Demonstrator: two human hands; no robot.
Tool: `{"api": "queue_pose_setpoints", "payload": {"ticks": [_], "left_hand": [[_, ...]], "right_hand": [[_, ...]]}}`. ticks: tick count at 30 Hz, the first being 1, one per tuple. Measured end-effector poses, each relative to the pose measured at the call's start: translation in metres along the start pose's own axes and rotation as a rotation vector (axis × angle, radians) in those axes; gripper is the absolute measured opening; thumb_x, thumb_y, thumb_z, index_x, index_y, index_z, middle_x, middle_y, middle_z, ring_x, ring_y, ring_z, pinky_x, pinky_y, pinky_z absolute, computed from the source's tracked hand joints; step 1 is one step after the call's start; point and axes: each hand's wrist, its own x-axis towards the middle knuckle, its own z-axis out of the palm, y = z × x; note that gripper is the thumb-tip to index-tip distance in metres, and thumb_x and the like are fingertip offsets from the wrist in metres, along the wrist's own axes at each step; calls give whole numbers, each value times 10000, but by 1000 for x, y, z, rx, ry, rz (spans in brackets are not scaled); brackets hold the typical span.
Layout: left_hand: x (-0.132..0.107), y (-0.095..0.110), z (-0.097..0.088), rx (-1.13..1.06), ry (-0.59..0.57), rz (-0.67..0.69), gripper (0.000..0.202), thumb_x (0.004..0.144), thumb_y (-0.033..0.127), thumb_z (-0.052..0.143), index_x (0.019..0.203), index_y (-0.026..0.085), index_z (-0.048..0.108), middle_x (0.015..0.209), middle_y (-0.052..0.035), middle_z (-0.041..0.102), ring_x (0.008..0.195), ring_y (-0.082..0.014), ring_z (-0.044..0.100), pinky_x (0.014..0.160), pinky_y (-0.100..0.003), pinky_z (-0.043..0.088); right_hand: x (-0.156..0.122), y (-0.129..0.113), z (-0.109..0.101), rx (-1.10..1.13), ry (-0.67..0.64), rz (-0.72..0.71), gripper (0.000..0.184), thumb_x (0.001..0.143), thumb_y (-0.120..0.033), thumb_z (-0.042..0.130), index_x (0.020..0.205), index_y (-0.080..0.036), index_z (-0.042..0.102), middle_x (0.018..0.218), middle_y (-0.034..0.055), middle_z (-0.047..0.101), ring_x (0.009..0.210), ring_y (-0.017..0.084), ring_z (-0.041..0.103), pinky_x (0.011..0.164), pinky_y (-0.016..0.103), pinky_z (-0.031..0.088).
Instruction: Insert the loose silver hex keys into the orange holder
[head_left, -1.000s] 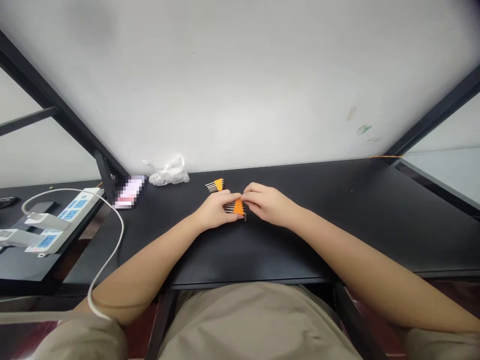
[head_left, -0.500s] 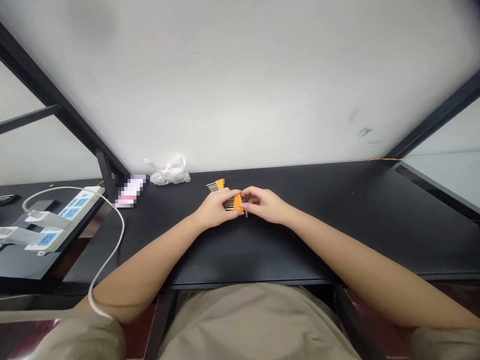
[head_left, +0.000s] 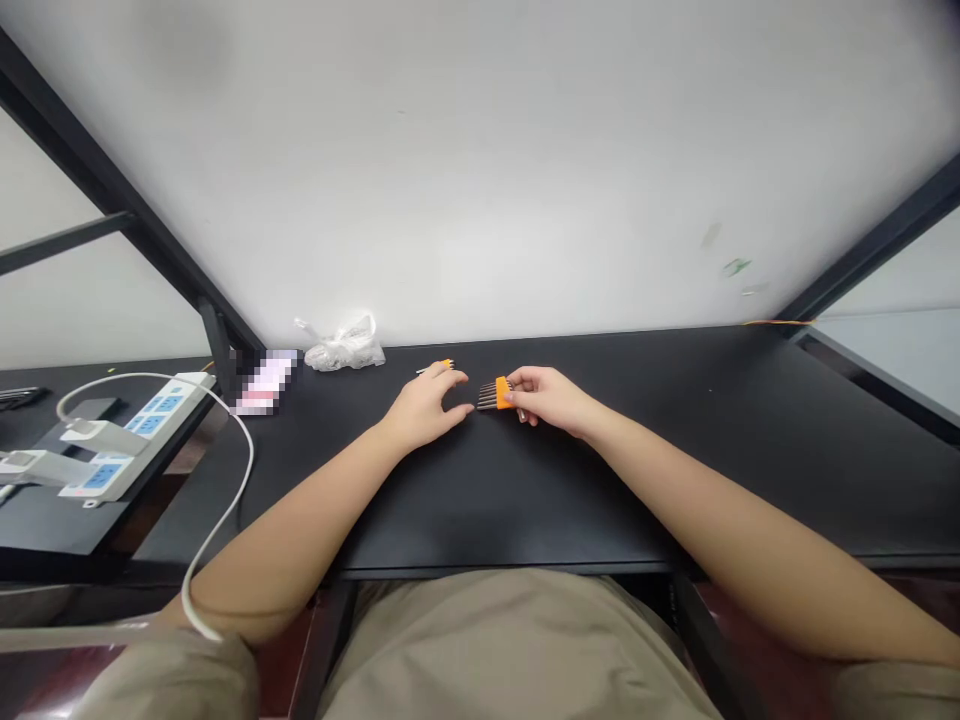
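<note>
Pinched by its orange holder, a hex key set point(head_left: 503, 392) is in my right hand point(head_left: 550, 397), just above the black table. Its several thin metal rods point left. My left hand point(head_left: 429, 407) holds nothing; its thumb and fingers are spread, with the fingertips a little left of the rods' tips. Behind that hand lies a second orange set of metal rods point(head_left: 448, 362), mostly hidden by the fingers.
A crumpled clear plastic bag point(head_left: 346, 345) lies against the wall on the black table point(head_left: 645, 460). On the left are a blurred pink-and-white item point(head_left: 264, 382), a power strip point(head_left: 139, 435) with plugs, and a white cable point(head_left: 249, 455) looping over my left forearm.
My left hand has let go of the hex key set and moved left, its fingers opening. My right hand has carried the set slightly right and up. More of the second set is now covered.
</note>
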Motion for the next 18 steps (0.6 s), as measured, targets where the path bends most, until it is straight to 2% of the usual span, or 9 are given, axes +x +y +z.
{"api": "queue_pose_setpoints", "payload": {"ticks": [3,7,10,13,16,18], "left_hand": [[6,-15,-4,140,97,-69,469,906,424,654,1333,243,585,1328,-96,604,1236,-299,539,1053,-446,449],[13,-33,1,208,19,-218,675,894,486,660,1492,260,442,1502,-111,508,1375,-362,424,1081,-514,390],[13,-38,7,209,-28,-229,653,918,504,630,1498,282,430,1496,-104,523,1363,-356,443,1061,-507,390],[13,-36,10,226,-13,-216,511,943,481,609,1408,289,522,1417,-95,588,1296,-341,498,1011,-482,415],[14,-33,11,232,13,-215,411,953,453,606,1325,279,585,1323,-89,642,1229,-328,537,970,-467,437],[14,-32,11,211,17,-205,404,935,450,632,1294,266,610,1272,-87,664,1184,-319,561,950,-456,455]], "right_hand": [[8,8,-18,-139,108,62,293,900,-402,667,1082,-173,681,720,44,677,549,130,592,500,239,477],[13,15,-39,-515,229,87,409,907,-470,644,1197,-185,672,958,116,722,677,189,657,592,290,503],[9,14,-45,-837,282,6,426,905,-509,632,1177,-188,691,1163,157,663,861,246,670,692,326,511],[4,12,-41,-984,275,-155,381,949,-448,574,1248,-232,669,1276,135,593,926,240,649,752,343,517],[6,16,-32,-1086,202,-328,301,952,-316,562,1215,-252,695,1276,110,587,1029,260,600,852,373,511],[10,21,-27,-1147,180,-366,278,935,-245,568,1172,-245,713,1242,112,607,1060,281,568,901,409,497]]}}
